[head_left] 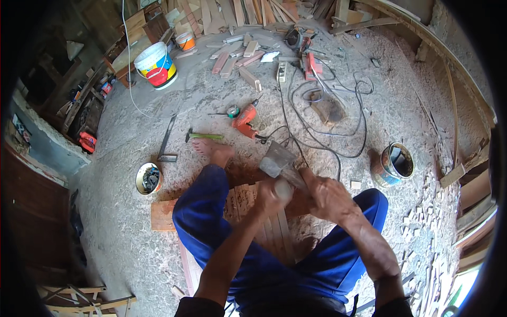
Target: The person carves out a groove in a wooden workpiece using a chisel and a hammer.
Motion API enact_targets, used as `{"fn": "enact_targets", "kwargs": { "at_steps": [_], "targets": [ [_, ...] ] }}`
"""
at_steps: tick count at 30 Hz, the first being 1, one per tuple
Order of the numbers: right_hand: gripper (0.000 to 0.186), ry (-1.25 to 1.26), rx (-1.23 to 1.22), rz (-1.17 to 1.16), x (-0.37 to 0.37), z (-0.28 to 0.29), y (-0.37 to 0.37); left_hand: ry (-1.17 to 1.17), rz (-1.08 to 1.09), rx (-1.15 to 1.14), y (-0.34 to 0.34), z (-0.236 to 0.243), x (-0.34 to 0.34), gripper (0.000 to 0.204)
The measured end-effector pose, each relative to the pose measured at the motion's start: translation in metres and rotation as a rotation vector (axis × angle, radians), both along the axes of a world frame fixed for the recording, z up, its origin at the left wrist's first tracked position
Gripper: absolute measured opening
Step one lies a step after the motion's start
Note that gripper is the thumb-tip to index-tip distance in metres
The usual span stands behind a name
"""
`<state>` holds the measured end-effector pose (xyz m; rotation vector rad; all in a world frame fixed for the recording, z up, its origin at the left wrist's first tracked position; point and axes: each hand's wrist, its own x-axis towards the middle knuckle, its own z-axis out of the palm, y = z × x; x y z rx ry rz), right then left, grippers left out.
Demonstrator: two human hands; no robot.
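My right hand (330, 198) is closed around the handle of a mallet (277, 159), whose worn grey block head points up and away from me. My left hand (268, 198) is wrapped round an upright tool with a pale round handle end (283, 189); its lower part is hidden. Both hands are close together over the wooden pieces (240, 203) between my legs, and one of these has notches or holes cut in it. A reddish board (162, 215) sticks out under my left leg. My bare foot rests beside a green-handled hammer (206, 136).
An orange drill (244, 121) lies ahead, near tangled black cables (338, 153). A metal try square (168, 140) and a small tub of dark bits (149, 178) lie left. A bucket (392, 165) stands right. Farther off are wood offcuts (231, 58) and a colourful bucket (157, 66).
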<state>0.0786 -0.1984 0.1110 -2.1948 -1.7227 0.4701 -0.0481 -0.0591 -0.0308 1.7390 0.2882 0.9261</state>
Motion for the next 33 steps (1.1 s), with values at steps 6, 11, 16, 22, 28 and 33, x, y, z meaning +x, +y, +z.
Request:
{"fn": "enact_targets", "kwargs": {
  "at_steps": [6, 11, 16, 22, 28, 33],
  "targets": [
    [0.049, 0.487, 0.291, -0.371, -0.029, -0.050, -0.020, 0.109, 0.123, -0.196, 0.046, 0.005, 0.026, 0.015],
    [0.050, 0.822, 0.364, -0.501, -0.024, -0.085, -0.030, 0.080, 0.207, -0.026, 0.057, 0.039, 0.043, 0.018],
    [0.048, 0.981, 0.435, -0.501, -0.024, -0.092, -0.031, 0.096, 0.209, -0.058, 0.053, 0.026, 0.036, 0.017],
    [0.042, 0.937, 0.417, -0.492, -0.025, -0.095, -0.027, 0.075, 0.145, -0.094, 0.050, 0.023, 0.039, 0.016],
    [0.035, 1.064, 0.377, -0.536, -0.030, -0.080, -0.029, 0.071, 0.136, -0.105, 0.045, 0.032, 0.037, 0.016],
    [0.036, 0.987, 0.356, -0.524, -0.028, -0.091, -0.028, 0.107, 0.134, -0.106, 0.050, 0.024, 0.036, 0.015]
  ]
}}
